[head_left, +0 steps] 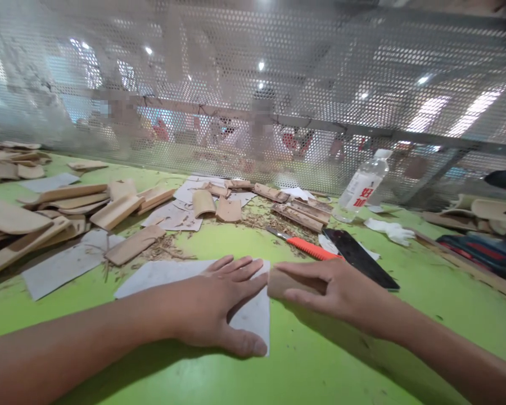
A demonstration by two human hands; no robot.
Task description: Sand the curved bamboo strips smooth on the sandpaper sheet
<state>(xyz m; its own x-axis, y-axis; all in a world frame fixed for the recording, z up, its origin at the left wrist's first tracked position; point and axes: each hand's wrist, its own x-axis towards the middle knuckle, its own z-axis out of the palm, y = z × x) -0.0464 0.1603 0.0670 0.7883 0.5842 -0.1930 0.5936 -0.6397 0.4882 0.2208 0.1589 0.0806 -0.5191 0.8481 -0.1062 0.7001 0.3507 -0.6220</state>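
My left hand (219, 301) lies flat with spread fingers on a white sheet of paper (152, 275) on the green table (219, 379). Just right of the sheet's edge, my right hand (329, 287) holds a small brown curved piece (280, 284) between thumb and fingers, close to the tabletop. Beyond the right hand lie an orange-handled knife (312, 247) with its blade pointing left and a dark flat phone-like object (358, 259).
Curved bamboo pieces (14, 216) are heaped at the left, with others (229, 209) among shavings farther back. A clear bottle (365, 185) stands tilted near the perforated screen (236, 112). A power tool (476, 253) lies at right, near a white glove-like item (390, 229).
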